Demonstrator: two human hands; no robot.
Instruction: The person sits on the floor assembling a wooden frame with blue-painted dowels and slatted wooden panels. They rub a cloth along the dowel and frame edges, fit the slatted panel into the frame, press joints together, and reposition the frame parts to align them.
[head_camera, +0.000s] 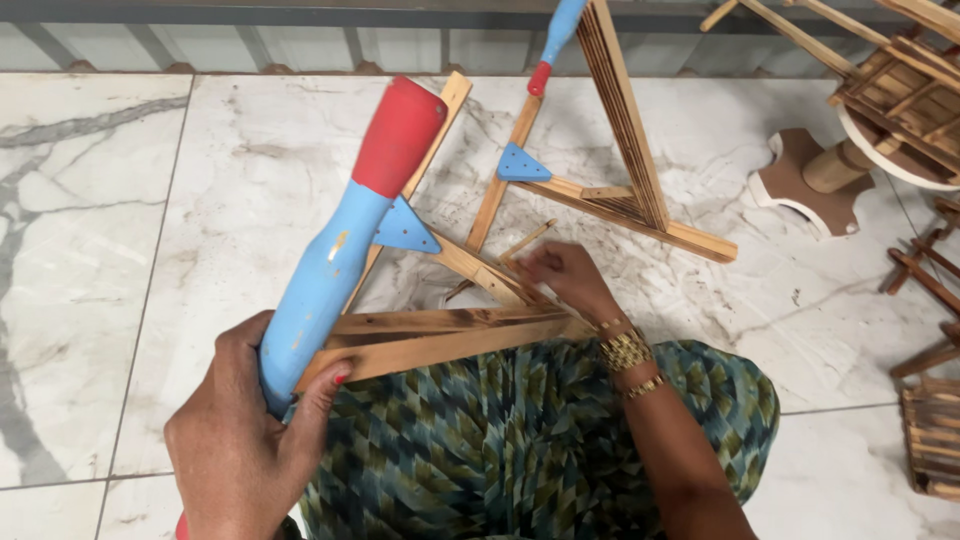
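My left hand (245, 425) grips a blue toy bat with a red tip (345, 235) together with the near end of a wooden slatted triangle frame (440, 335) that rests across my lap. My right hand (565, 280) presses its fingers on the frame's far corner, where thin wooden slats meet; it wears gold bangles at the wrist. A blue triangular corner plate (405, 228) sits on the frame beside the bat. A loose thin wooden stick (525, 242) lies just beyond my right hand.
A second wooden triangle frame (625, 200) with a blue corner plate (522, 165) and another blue-and-red bat (555, 40) lies farther out on the white marble floor (120, 240). Wooden pieces and a round stand (815, 180) crowd the right side.
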